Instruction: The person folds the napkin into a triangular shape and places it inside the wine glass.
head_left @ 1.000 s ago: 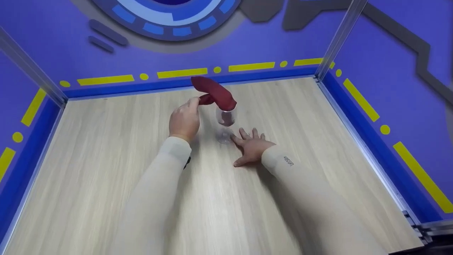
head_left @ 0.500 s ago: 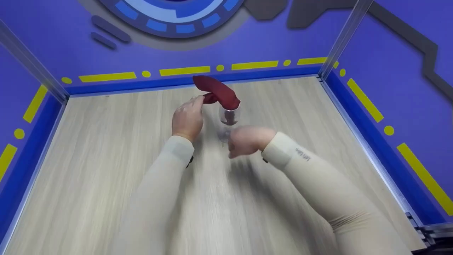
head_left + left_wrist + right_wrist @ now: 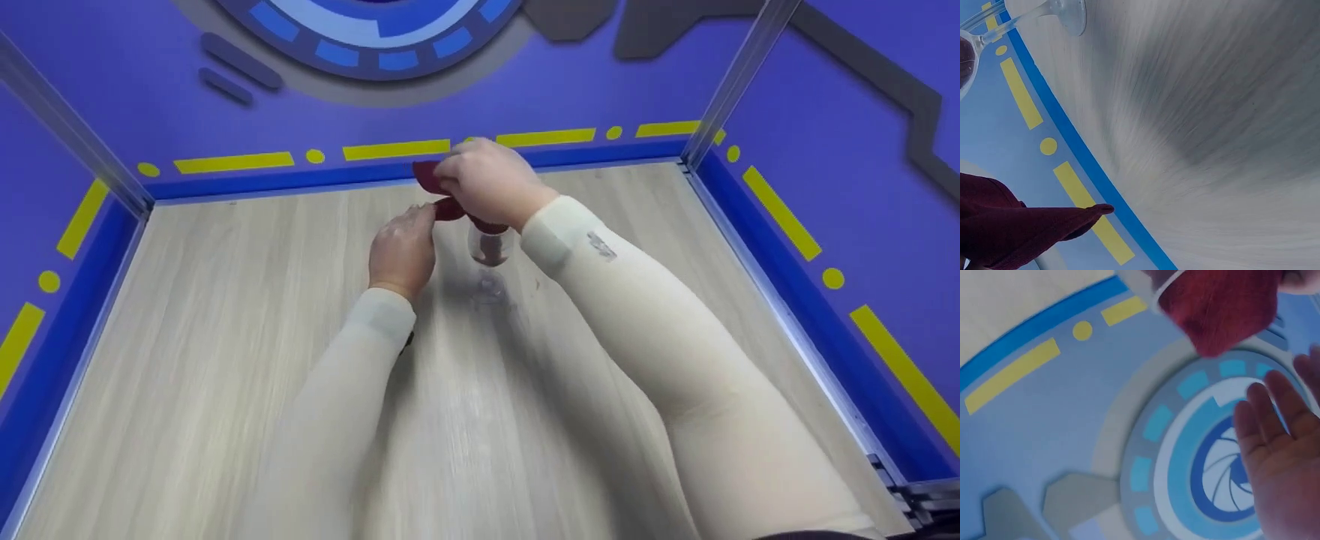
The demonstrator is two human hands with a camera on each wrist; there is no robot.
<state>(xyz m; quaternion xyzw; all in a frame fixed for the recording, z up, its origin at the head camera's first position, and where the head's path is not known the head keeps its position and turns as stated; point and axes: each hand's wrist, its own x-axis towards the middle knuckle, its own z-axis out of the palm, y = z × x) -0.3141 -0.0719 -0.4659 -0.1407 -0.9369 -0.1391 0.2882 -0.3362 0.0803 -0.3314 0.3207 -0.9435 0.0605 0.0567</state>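
Note:
A dark red cloth napkin point(image 3: 429, 178) is tucked into a clear stemmed wine glass point(image 3: 491, 289) that stands upright on the table. Two pointed ends of the napkin stick out above the rim toward the left. My left hand point(image 3: 403, 251) pinches the lower end, left of the glass. Over the napkin's top is my right hand point(image 3: 495, 180), which hides much of it in the head view. The right wrist view shows that right hand point(image 3: 1286, 478) with fingers straight, apart from the cloth point(image 3: 1224, 309). At its left edge, the left wrist view holds the pointed napkin end point(image 3: 1010, 225) and the glass stem and foot point(image 3: 1069, 14).
The light wood-grain table point(image 3: 225, 360) is bounded by blue-purple walls point(image 3: 360, 120) with yellow markings at the back and sides. Metal posts point(image 3: 739, 82) stand at the back corners.
My right hand has left the tabletop beside the glass foot and risen up and back over the napkin. The left hand stays at the napkin's lower end; the glass stays in place.

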